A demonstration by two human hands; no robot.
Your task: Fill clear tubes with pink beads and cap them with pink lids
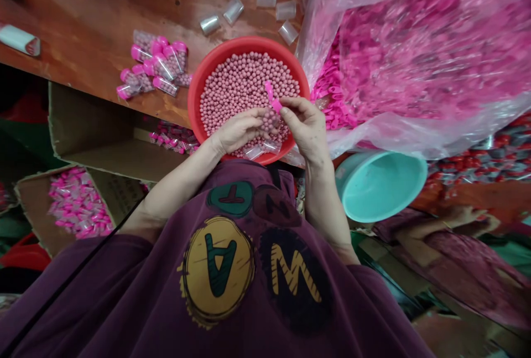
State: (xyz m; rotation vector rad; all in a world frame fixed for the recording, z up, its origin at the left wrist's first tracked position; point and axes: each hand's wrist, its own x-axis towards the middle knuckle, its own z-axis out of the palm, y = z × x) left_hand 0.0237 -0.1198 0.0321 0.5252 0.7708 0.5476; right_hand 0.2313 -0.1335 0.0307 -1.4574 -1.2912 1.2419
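Wooden counter (95,31): we logged a red basin (249,42) of pink beads (244,87), left hand (238,131) gripping a clear tube (271,120), right hand (302,123) pinching a pink cap (271,98); a fumble risked spilling.

A plum T-shirt (124,302) covers the torso, with short sleeves (135,250). On its chest is a yellow disc (218,272) printed with a green A (219,265). Beside that disc sits a black disc (296,283) bearing a yellow W (295,272). Nearer the collar are a teal disc (230,198) with a red T (230,195) and a maroon disc (276,206) with a dark letter. A thin black cord (70,272) lies across the shirt, left of the yellow disc.
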